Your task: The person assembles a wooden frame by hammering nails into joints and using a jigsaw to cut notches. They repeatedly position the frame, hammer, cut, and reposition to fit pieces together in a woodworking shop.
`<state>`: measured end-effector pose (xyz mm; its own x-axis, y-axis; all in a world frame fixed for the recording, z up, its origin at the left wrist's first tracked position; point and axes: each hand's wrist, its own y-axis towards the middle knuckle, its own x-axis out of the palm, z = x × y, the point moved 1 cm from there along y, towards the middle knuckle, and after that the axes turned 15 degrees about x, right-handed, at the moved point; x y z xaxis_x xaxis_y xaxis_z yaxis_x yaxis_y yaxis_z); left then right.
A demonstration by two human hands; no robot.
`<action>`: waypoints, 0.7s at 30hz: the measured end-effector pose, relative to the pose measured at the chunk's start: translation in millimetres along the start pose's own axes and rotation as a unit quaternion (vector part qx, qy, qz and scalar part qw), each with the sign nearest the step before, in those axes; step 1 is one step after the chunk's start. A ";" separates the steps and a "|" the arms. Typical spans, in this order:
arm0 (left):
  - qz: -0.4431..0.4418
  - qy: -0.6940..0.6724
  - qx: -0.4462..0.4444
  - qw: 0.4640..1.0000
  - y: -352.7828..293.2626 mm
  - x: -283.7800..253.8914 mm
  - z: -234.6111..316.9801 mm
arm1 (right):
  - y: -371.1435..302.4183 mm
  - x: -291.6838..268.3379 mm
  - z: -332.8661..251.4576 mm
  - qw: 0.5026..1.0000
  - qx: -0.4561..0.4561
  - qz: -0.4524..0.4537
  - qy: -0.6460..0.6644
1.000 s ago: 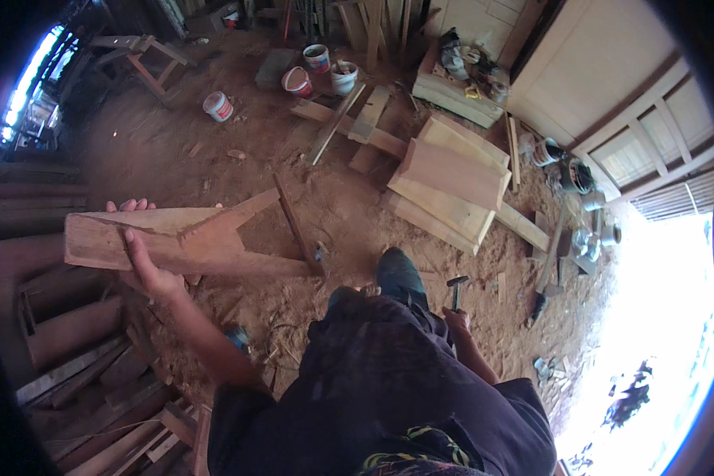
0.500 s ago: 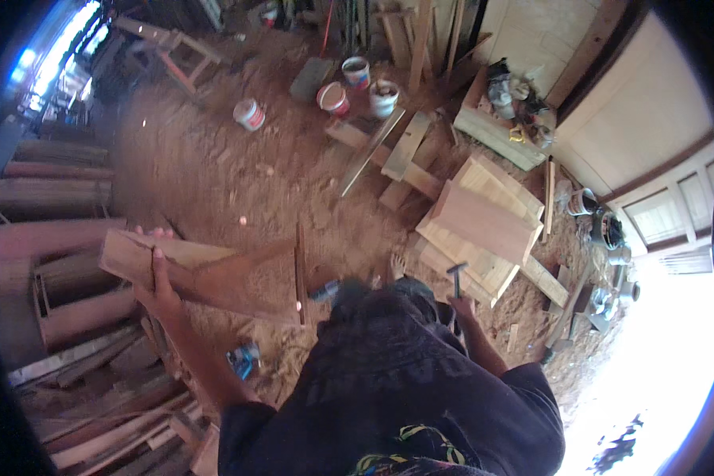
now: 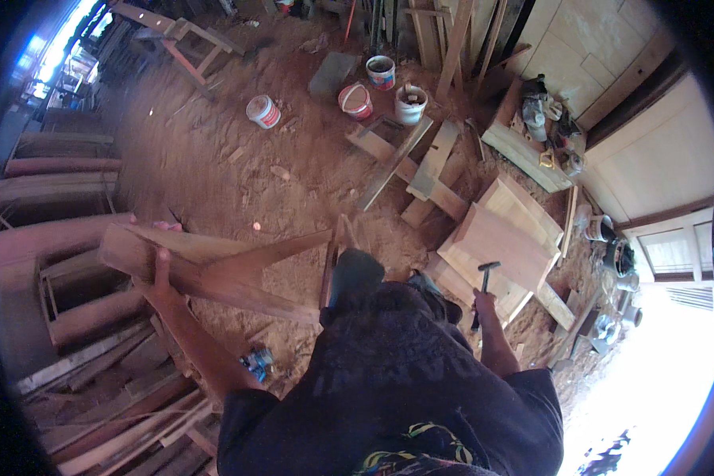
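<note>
My left hand (image 3: 163, 279) is closed around the left end of an assembly of joined wooden boards (image 3: 242, 289), its thumb on the near board and other fingers partly hidden behind the wood. The boards run right from the hand to a crosspiece (image 3: 330, 266), which stands close beside my dark-clad leg (image 3: 357, 274). On the right, my right hand (image 3: 485, 302) grips a hammer (image 3: 489, 270) by its handle, head up. Behind the hammer lies a stack of flat wooden panels (image 3: 504, 238), apart from the hand as far as I can tell.
Stacked timber pieces (image 3: 87, 246) line the left side. A blue power tool (image 3: 256, 362) lies on the dirt floor near my left forearm. Farther off are a white bucket (image 3: 263, 112), more buckets, crossed planks (image 3: 432, 163) and a wooden box (image 3: 523, 151) piled with items.
The hammer and my right hand have moved to the right and slightly outward. My leg now shows beside the crosspiece of the boards. The whole view has shifted a little.
</note>
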<state>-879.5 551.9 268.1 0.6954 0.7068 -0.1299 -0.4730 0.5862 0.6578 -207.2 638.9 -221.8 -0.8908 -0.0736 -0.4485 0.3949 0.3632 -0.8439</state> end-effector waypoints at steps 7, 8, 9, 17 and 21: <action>-0.026 -0.324 -0.075 0.943 85.3 -46.6 -145.9 | -14.7 98.6 -9.5 0.997 0.065 -0.038 0.003; -0.016 -0.326 -0.076 0.942 98.2 -44.0 -157.9 | -31.0 118.1 -27.9 0.997 0.064 -0.030 -0.009; -0.010 -0.324 -0.077 0.943 114.4 -40.7 -163.3 | -50.4 140.5 -46.2 0.997 0.066 -0.029 -0.022; -0.042 -0.162 -0.009 0.986 245.6 9.3 -197.3 | -98.6 255.5 -167.0 0.995 -0.053 -0.077 -0.016; -0.065 -0.143 0.018 0.987 286.2 17.0 -230.9 | -125.3 279.2 -199.9 0.988 -0.112 -0.097 -0.036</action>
<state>-1127.9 823.1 282.9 0.8763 0.4818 -0.0035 -0.3529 0.6468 0.6761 -550.4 758.5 -182.4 -0.9236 -0.2242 -0.3110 0.1512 0.5325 -0.8328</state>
